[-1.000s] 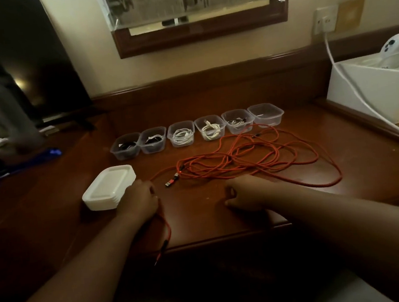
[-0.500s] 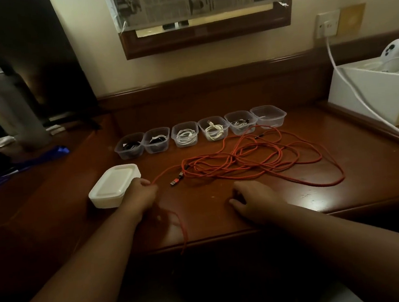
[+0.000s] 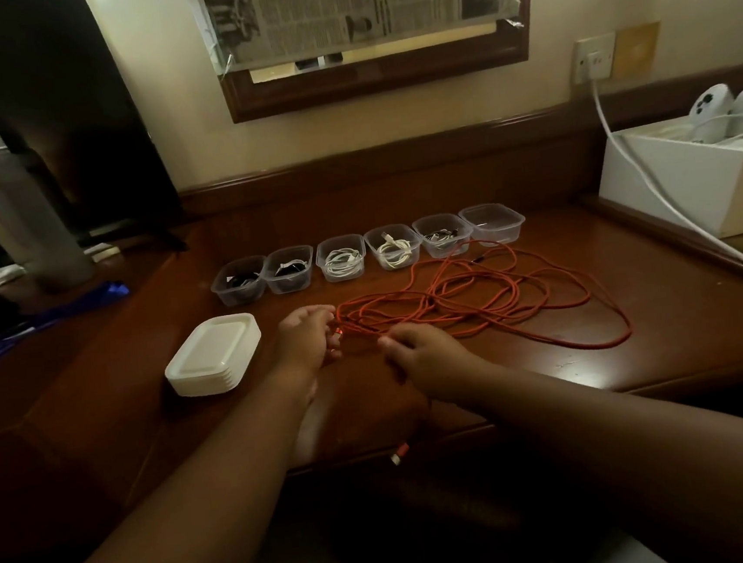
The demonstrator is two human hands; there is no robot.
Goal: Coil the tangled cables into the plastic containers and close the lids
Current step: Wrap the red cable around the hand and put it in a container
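Observation:
A long tangled red cable (image 3: 489, 301) sprawls over the wooden desk (image 3: 640, 359). My left hand (image 3: 305, 340) grips its left end, fingers curled round a connector. My right hand (image 3: 422, 353) pinches a strand just to the right. Another red connector (image 3: 400, 453) hangs off the front edge. Behind the cable stands a row of several clear plastic containers (image 3: 340, 259); most hold coiled white or black cables, and the rightmost container (image 3: 493, 222) looks bare. A stack of white lids (image 3: 216, 359) lies left of my left hand.
A white box (image 3: 687, 187) with white controllers sits at the right, and a white power cord (image 3: 651, 190) runs from the wall socket across it. A tall translucent bottle (image 3: 22, 210) and a blue item (image 3: 59, 307) stand at the far left.
Both hands moved forward onto the cable's left end; the left left the lid stack and took the connector, the right pinched a strand. The dangling end swung right below the edge.

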